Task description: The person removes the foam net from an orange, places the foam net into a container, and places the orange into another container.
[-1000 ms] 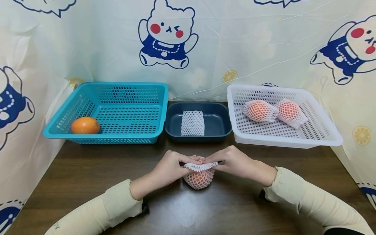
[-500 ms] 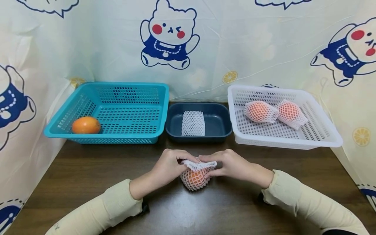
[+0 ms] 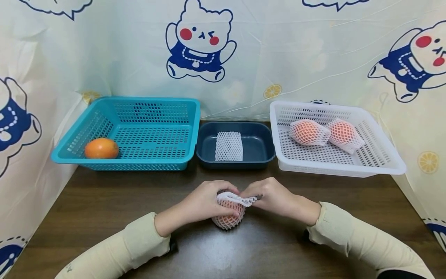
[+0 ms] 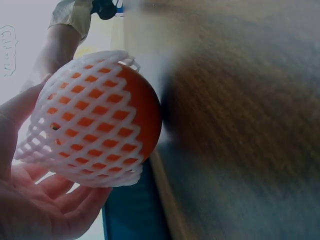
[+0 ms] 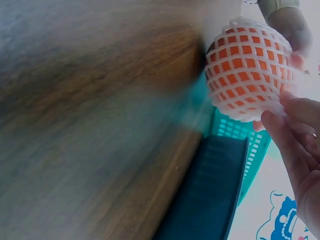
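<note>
The orange fruit sits low at the desk, on the near side of the dark blue tray, partly bare below its white foam net. The left hand curls thumb and fingers round the netted fruit; the right hand pinches the net's gathered edge, its fingertips nearly together. Inside the tray lies a flat foam net. Left of the tray, a teal basket holds one bare fruit; right of it, a white basket holds two netted fruits.
</note>
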The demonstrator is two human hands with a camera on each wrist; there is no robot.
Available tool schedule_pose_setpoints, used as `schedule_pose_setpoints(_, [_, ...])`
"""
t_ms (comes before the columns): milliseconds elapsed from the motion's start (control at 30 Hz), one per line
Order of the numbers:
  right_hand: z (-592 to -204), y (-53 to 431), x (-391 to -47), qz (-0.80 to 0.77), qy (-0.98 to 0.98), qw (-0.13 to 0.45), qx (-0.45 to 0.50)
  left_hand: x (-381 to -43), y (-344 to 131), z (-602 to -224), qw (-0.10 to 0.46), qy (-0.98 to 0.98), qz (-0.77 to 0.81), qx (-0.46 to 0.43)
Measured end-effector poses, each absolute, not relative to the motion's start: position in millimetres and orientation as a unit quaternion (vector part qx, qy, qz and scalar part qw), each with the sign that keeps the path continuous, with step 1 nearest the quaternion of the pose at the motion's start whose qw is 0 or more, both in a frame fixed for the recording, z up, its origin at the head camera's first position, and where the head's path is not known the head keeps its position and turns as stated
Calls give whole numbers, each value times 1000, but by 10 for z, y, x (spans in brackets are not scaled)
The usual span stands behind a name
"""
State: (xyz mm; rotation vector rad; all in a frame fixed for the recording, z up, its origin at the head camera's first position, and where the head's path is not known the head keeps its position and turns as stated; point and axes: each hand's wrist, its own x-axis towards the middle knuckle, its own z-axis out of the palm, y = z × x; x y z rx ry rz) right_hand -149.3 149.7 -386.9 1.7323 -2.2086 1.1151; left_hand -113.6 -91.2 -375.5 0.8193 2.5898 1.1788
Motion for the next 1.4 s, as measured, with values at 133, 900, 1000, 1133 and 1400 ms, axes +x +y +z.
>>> schedule_pose_setpoints(133, [-3824, 1463, -1486, 379, -733, 51, 563, -1127, -912, -3745, 66, 857, 424, 286])
schedule_pose_setpoints(900, [-3823, 1412, -1486, 340, -826, -82, 442, -1116, -870, -3801, -27, 847, 470, 248])
schedule_pose_setpoints(1000, [-3812, 1417, -1481, 344, -826, -65, 441, -1111, -859, -3798, -34, 842, 474, 256])
schedule_pose_setpoints(1133, [-3781, 1427, -1474, 358, -820, -59, 443, -1106, -841, -3788, -38, 839, 471, 270])
schedule_pose_setpoints(1400, [-3710, 1438, -1428, 343, -806, 4, 483, -1117, -836, -3777, -67, 834, 468, 285])
